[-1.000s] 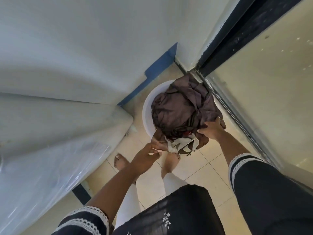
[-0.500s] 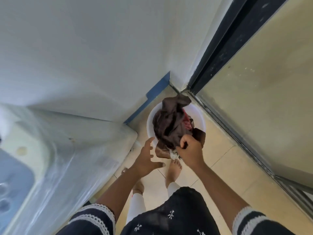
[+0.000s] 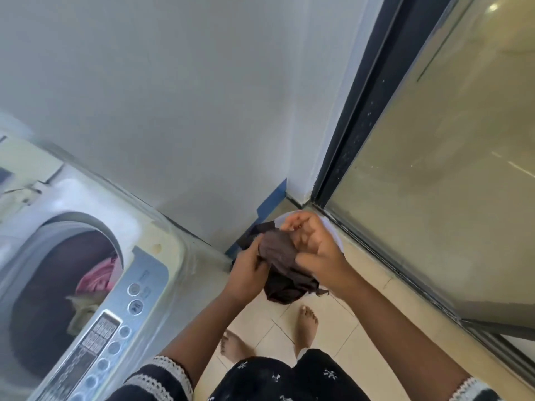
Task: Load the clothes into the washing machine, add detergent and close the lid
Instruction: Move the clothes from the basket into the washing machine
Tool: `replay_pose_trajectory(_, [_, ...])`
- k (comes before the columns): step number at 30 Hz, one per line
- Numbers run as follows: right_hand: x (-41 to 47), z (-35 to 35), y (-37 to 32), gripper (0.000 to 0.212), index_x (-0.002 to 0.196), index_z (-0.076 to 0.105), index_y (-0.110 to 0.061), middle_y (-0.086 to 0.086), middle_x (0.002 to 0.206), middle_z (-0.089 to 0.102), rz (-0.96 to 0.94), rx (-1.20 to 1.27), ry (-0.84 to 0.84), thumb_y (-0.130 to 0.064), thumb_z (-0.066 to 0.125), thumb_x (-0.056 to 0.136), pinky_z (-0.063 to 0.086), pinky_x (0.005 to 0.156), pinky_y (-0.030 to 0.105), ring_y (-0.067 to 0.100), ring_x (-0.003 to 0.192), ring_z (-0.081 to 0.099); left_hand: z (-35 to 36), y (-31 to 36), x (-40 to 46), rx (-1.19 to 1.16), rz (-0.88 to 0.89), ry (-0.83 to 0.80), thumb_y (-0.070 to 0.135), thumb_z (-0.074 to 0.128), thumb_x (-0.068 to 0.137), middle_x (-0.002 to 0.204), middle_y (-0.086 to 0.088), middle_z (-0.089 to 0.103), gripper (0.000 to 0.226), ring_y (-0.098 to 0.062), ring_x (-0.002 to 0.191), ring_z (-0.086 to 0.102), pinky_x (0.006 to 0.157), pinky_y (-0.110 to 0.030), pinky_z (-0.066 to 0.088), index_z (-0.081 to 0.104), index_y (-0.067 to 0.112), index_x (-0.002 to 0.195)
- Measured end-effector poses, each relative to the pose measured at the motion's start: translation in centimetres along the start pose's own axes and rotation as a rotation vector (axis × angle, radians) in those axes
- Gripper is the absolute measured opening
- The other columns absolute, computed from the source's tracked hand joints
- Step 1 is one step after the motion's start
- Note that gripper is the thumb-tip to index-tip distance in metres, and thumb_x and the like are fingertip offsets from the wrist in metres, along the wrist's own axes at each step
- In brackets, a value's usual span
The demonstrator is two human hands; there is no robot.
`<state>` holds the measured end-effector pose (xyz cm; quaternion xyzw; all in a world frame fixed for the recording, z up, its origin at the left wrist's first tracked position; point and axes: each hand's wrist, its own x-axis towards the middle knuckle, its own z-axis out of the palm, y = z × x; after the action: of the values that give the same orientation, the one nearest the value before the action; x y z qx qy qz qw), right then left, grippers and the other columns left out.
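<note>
Brown garment (image 3: 282, 264) bunched, hanging downward lengthwise, both hands' grip clamped: left hand (image 3: 249, 270), right hand (image 3: 314, 251).

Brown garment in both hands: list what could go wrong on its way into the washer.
1. The brown garment hangs loose below the left hand and right hand; a trailing end could catch on the washer rim.
2. Bare feet stand beneath; dropped cloth could trip.

Drum opening (image 3: 60, 285): uncovered from above, clothes (image 3: 97, 277) lying low inside.
Control panel (image 3: 115, 328): borders the opening's near side.
Wall (image 3: 173, 96): close behind the washer.
Glass door (image 3: 434, 169): limits the right (tiled floor (image 3: 362, 290) between).
</note>
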<state>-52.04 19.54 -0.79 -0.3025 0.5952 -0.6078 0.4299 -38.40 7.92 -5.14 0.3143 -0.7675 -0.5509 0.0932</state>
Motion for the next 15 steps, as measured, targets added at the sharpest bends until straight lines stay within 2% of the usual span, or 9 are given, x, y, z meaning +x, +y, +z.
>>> replay_pose_trajectory(1, [0.1,-0.6,-0.2,0.06,0.128,0.049,-0.018,-0.006,0.126,0.054,-0.007,-0.044,0.063,0.01,0.063,0.076,0.051,0.085,0.027,0.019,0.099,0.059,-0.7,1.5,0.1,-0.062,-0.016,0.061,0.003,0.054,0.092,0.088,0.01,0.07,0.021,-0.004,0.084,0.066,0.076,-0.029,0.053,0.064,0.017,0.104])
replay_pose_trajectory(3, [0.2,-2.2,0.1,0.076,0.138,0.043,-0.035,-0.011,0.133,0.042,0.008,-0.319,0.096,-0.003,0.075,0.077,0.049,0.095,0.025,0.009,0.113,0.053,-2.9,5.2,0.0,-0.198,-0.038,0.169,0.021,0.057,0.088,0.084,0.009,0.071,0.014,-0.017,0.087,0.069,0.078,-0.037,0.056,0.069,0.027,0.091])
replay_pose_trajectory(5, [0.2,-3.3,1.1,0.098,0.142,0.033,-0.047,-0.006,0.138,0.03,0.15,-0.62,-0.004,-0.016,0.084,0.064,0.038,0.107,0.032,0.014,0.128,0.037,-5.4,9.2,-0.6,-0.397,0.026,0.137,0.044,0.059,0.085,0.09,0.009,0.075,0.017,-0.018,0.094,0.072,0.082,-0.038,0.06,0.074,0.035,0.09])
replay_pose_trajectory(6, [0.2,-3.3,2.0,0.101,0.143,0.033,-0.044,-0.002,0.142,0.028,0.198,-0.719,-0.057,-0.024,0.085,0.059,0.033,0.11,0.035,0.018,0.131,0.03,-6.6,10.9,-0.7,-0.499,0.069,0.101,0.05,0.062,0.084,0.095,0.007,0.076,0.02,-0.018,0.096,0.072,0.082,-0.038,0.061,0.075,0.037,0.093])
replay_pose_trajectory(7, [0.3,-2.9,2.7,0.094,0.144,0.04,-0.038,0.003,0.144,0.029,0.205,-0.781,-0.1,-0.03,0.083,0.061,0.031,0.11,0.038,0.02,0.133,0.028,-7.9,12.4,-0.9,-0.575,0.109,0.09,0.053,0.066,0.083,0.097,0.003,0.077,0.024,-0.018,0.095,0.073,0.077,-0.036,0.061,0.076,0.035,0.094])
replay_pose_trajectory(8, [0.5,-2.3,3.8,0.075,0.139,0.05,-0.032,0.004,0.144,0.035,0.186,-0.791,-0.13,-0.031,0.079,0.07,0.032,0.11,0.038,0.022,0.133,0.031,-9.0,13.3,-1.1,-0.605,0.143,0.109,0.054,0.067,0.083,0.094,0.002,0.077,0.027,-0.018,0.09,0.074,0.071,-0.031,0.06,0.077,0.032,0.093])
replay_pose_trajectory(10, [0.9,-1.1,4.8,0.027,0.116,0.067,-0.035,-0.006,0.129,0.056,0.229,-0.712,-0.122,-0.021,0.062,0.094,0.04,0.104,0.036,0.016,0.123,0.051,-11.1,14.2,-1.0,-0.522,0.179,0.216,0.05,0.063,0.089,0.081,0.003,0.076,0.027,-0.014,0.076,0.073,0.061,-0.025,0.056,0.076,0.027,0.085])
replay_pose_trajectory(12, [1.1,-0.7,5.2,0.034,0.095,0.067,-0.044,-0.014,0.106,0.068,0.326,-0.624,-0.051,-0.017,0.046,0.1,0.047,0.092,0.033,0.015,0.103,0.063,-12.7,12.8,-0.4,-0.378,0.122,0.35,0.041,0.059,0.096,0.078,-0.002,0.075,0.027,-0.019,0.074,0.073,0.061,-0.033,0.058,0.073,0.021,0.085])
replay_pose_trajectory(15, [1.3,-0.6,4.1,0.038,0.091,0.067,-0.035,0.003,0.1,0.072,0.425,-0.347,0.165,-0.012,0.038,0.099,0.05,0.085,0.041,0.028,0.092,0.065,-14.3,8.9,-0.2,-0.132,-0.072,0.448,0.046,0.062,0.093,0.1,-0.012,0.071,0.037,-0.03,0.091,0.07,0.081,-0.051,0.059,0.062,0.013,0.11])
